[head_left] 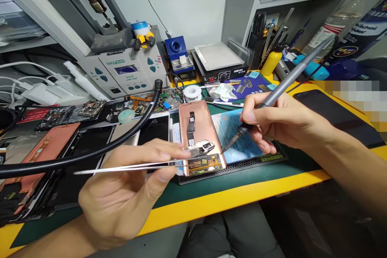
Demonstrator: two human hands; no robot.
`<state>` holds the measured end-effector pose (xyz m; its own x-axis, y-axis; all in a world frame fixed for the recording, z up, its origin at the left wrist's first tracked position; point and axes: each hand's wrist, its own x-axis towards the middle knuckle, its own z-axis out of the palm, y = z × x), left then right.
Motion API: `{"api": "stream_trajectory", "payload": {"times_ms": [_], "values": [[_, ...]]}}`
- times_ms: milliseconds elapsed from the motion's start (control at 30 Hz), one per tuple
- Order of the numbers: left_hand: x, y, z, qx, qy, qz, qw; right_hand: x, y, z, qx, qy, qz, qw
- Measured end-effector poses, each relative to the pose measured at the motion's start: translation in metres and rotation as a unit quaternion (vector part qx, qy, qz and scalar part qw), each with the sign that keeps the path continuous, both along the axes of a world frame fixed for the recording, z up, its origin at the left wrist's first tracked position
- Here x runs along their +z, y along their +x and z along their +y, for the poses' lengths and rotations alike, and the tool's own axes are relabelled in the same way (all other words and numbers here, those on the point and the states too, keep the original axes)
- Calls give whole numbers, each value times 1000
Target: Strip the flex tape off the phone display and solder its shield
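Note:
My left hand is closed on a pair of metal tweezers, whose tips point right over the lower end of a copper-coloured phone screen back. My right hand grips a grey soldering iron like a pen. Its tip reaches the phone part's lower right edge; whether it touches I cannot tell. A dark ribbon cable runs down the copper plate. Near the lower end lie a peeled shiny piece and a flex board with gold contacts.
Behind stand a hot-air station, a hot plate, a solder spool and a blue iron stand. A black hose crosses the left side above several phone parts. A dark phone screen lies at right.

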<state>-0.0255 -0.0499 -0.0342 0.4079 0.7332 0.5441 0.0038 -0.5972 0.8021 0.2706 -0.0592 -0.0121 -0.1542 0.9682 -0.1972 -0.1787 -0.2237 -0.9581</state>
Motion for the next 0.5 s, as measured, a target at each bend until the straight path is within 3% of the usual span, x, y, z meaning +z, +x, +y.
{"api": "stream_trajectory", "payload": {"times_ms": [133, 367, 500], "values": [[2, 7, 5, 1, 28, 11, 1000, -1, 4, 1, 10, 10, 5, 1000], [7, 5, 20, -94, 129, 85, 983, 2, 5, -2, 28, 15, -45, 998], [9, 7, 23, -94, 126, 85, 984, -1, 7, -3, 48, 23, -60, 997]]}}
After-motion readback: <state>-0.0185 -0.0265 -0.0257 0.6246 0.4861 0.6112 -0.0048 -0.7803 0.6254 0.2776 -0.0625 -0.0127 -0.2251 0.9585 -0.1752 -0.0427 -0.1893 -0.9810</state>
